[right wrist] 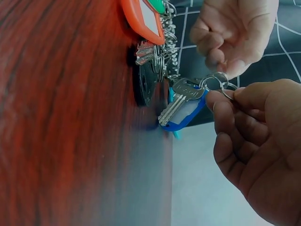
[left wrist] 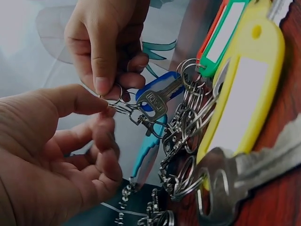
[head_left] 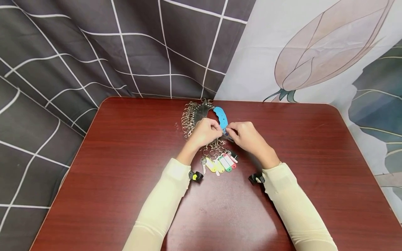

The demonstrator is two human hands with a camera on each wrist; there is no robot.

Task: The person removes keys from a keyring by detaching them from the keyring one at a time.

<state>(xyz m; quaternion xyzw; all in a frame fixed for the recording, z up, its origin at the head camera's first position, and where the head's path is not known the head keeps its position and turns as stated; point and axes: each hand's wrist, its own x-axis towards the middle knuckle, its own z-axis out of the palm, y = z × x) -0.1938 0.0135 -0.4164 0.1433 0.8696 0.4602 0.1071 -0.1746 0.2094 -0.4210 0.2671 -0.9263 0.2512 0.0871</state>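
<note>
My left hand (head_left: 205,132) and right hand (head_left: 246,136) meet beside the blue grip (head_left: 221,118) of a key holder hung with many rings. In the right wrist view, my right thumb and forefinger pinch a metal split ring (right wrist: 230,87). From the other side my left thumb and forefinger pinch the rings and clasp, as the left wrist view shows. A silver key (left wrist: 157,102) and a blue key tag (right wrist: 188,117) hang from these rings. Exactly which ring passes through which is too small to tell.
Several yellow, green and red key tags (head_left: 210,164) lie with keys on the reddish wooden table (head_left: 125,167), nearer to me than my hands. Metal rings and clasps (head_left: 188,118) line the holder's left side. A grey checked cloth (head_left: 141,52) hangs behind the table.
</note>
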